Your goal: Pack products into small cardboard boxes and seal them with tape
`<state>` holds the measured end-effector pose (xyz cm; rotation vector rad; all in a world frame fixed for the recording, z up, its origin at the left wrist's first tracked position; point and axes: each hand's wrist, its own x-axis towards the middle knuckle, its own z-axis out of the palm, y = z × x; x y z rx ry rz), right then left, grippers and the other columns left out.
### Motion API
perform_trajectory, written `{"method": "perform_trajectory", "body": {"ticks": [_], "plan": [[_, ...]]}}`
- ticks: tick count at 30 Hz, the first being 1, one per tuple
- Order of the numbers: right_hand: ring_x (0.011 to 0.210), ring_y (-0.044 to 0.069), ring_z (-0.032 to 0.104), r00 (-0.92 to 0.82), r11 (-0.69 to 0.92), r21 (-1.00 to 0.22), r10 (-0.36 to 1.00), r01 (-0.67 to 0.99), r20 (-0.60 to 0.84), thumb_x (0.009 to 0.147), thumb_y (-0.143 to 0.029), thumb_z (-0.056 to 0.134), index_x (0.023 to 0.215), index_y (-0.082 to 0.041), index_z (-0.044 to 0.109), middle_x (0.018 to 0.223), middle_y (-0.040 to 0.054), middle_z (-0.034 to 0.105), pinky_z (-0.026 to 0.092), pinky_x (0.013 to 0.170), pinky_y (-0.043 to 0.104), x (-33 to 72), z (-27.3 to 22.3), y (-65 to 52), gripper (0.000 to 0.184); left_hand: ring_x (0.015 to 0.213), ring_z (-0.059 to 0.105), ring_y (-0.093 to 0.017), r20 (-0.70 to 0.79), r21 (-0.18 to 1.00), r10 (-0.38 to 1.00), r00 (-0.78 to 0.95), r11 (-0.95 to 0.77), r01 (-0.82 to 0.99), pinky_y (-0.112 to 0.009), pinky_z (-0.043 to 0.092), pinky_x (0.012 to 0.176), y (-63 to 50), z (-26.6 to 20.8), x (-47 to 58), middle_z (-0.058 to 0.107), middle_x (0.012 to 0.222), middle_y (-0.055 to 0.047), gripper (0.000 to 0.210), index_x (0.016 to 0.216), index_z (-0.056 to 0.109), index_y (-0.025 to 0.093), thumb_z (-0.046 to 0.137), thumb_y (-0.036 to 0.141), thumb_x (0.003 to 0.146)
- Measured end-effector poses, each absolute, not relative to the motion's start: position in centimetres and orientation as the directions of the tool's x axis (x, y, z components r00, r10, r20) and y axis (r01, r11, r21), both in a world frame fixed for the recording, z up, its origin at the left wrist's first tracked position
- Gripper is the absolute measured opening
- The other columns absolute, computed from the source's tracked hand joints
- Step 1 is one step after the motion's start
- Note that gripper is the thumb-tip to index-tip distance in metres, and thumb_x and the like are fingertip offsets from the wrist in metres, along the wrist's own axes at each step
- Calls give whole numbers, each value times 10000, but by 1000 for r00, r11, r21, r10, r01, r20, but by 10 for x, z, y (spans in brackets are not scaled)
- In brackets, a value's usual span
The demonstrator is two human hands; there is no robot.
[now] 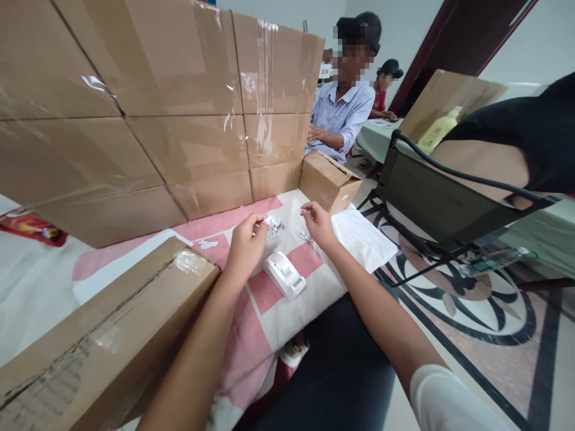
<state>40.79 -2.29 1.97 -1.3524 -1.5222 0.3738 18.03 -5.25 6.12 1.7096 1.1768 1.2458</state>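
My left hand (248, 242) is closed in a pinch over the table, its fingertips against a cluster of small white-and-grey pieces (277, 227). Whether one of them is in its grip is hard to make out. To its right, my right hand (320, 226) is also pinched, with something tiny and pale at the fingertips. Under that hand lies a smaller group of similar pieces (306, 237). A white tape dispenser (284, 274) rests on the pink-and-white cloth (265, 291) between my forearms. More flat pale pieces (208, 244) lie left of my left hand.
Stacked taped cartons (188, 143) wall off the table's far side. A long carton (112, 323) lies at left, a small box (330, 179) behind my right hand. White sheeting (363, 236) covers the right edge. A folding chair (431, 191) and seated people are beyond.
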Motion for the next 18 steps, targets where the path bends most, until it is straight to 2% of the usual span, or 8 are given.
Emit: {"method": "perform_trajectory", "body": {"ticks": [3, 8, 14, 18], "plan": [[797, 185, 595, 77, 306, -672, 876, 674, 476, 980, -305, 526, 977, -223, 601, 1009, 59, 681, 462, 781, 333, 396, 16, -15, 111, 830, 651, -166, 319, 909, 939, 130, -342, 239, -271, 478, 772, -52, 61, 180, 714, 901, -1, 170, 914, 657, 218, 500, 274, 882], [1003, 232, 601, -86, 291, -516, 919, 806, 384, 1009, -205, 498, 988, -211, 643, 1119, 99, 658, 437, 823, 322, 373, 7, -6, 147, 839, 650, -166, 324, 911, 938, 126, -345, 225, -268, 470, 773, -51, 60, 178, 712, 895, 1, 170, 919, 659, 215, 501, 263, 878], [852, 170, 617, -312, 357, -438, 934, 825, 174, 951, -177, 615, 918, -174, 716, 1037, 59, 655, 416, 724, 271, 363, 4, 1, 106, 839, 641, -175, 326, 915, 938, 116, -344, 212, -276, 465, 769, -51, 60, 179, 704, 886, -2, 170, 905, 657, 210, 506, 280, 873], [879, 172, 635, -348, 376, -444, 926, 813, 146, 896, -198, 705, 928, -175, 761, 1053, 60, 674, 442, 776, 272, 369, 11, 0, 69, 819, 633, -174, 320, 918, 940, 114, -338, 209, -280, 458, 758, -52, 61, 179, 705, 890, -3, 160, 898, 655, 207, 521, 286, 860]]}}
